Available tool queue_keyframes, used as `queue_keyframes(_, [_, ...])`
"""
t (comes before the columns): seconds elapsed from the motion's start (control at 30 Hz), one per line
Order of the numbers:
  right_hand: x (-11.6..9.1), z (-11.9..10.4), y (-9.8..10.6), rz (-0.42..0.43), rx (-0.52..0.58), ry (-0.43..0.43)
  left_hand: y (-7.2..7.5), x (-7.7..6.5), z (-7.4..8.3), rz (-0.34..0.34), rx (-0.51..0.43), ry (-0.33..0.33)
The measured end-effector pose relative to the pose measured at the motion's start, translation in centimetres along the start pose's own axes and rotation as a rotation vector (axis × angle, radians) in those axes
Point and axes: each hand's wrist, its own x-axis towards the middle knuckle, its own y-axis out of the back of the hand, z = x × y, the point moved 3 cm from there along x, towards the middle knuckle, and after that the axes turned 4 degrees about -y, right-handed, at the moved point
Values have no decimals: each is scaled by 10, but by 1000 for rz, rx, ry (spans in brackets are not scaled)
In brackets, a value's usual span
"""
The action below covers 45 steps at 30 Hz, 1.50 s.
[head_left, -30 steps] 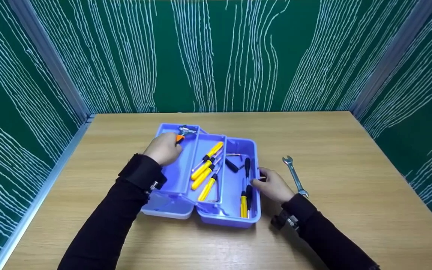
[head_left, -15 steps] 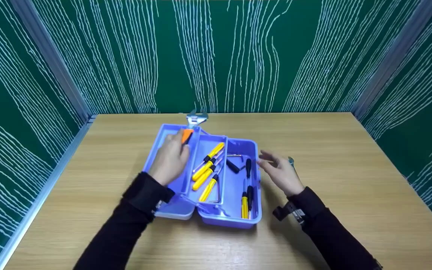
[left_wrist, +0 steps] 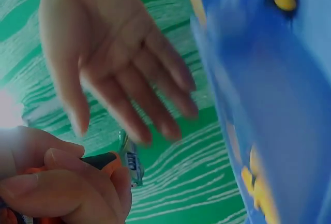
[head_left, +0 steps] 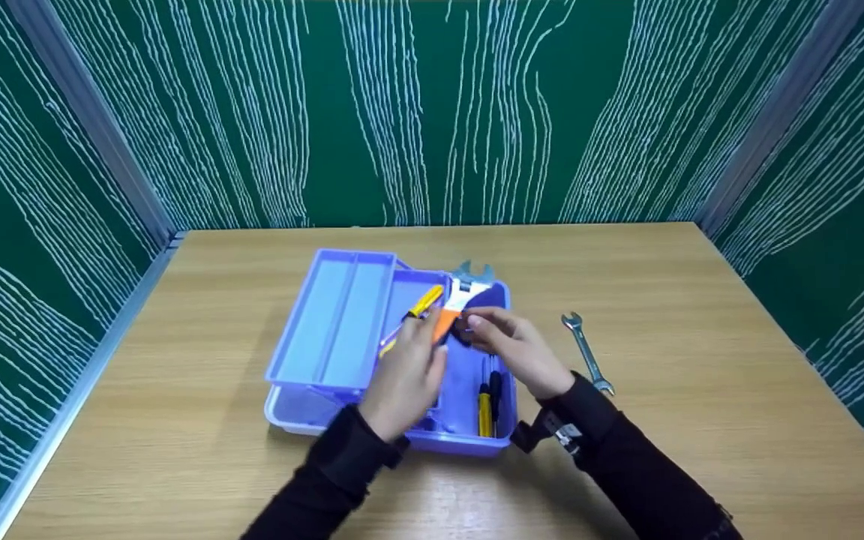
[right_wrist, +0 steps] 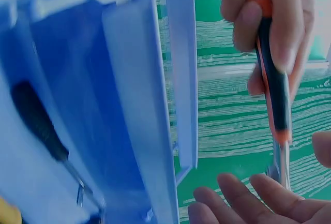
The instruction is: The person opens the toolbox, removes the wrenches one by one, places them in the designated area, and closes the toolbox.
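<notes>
My left fingers (right_wrist: 286,27) clamp the wrench (head_left: 459,296) over the toolbox (head_left: 469,447). My right fingers (left_wrist: 145,97) hover apart beside it. I should hold it steady.

Bright tbh, glare on worktop (head_left: 469,495) nr front edge, soft shadow by right sleeve (head_left: 646,465). L wrist cam's hazy w/ flare at left, toolbox (left_wrist: 279,105) blurry.
</notes>
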Motion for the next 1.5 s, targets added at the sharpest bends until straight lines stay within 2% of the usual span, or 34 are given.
queue_keyframes(0.17, [1, 2, -11, -22, 46, 8, -18, -3, 5, 1, -4, 34])
queue_keyframes(0.4, [1, 7, -19, 4, 135, -1, -32, -3, 8, -3, 23, 33])
queue_keyframes(0.6, [0, 9, -23, 36, 177, -19, -38, -4, 10, -25, 27, 32])
queue_keyframes(0.8, [-2, 9, -16, 61, 200, -81, -35, -5, 10, -99, -63, 79])
queue_keyframes(0.97, [-3, 6, -3, 66, 271, -89, -27, -7, 10, -107, -127, 39])
queue_keyframes(1.13, [-3, 5, 17, 66, 305, -53, -13, -10, 4, -79, -121, 7])
queue_keyframes(1.3, [-3, 7, 42, 44, 318, -58, 14, -11, -10, -3, -80, 12])
queue_keyframes(1.5, [-3, 16, 78, 58, 261, -81, 54, -14, -36, 104, -15, 71])
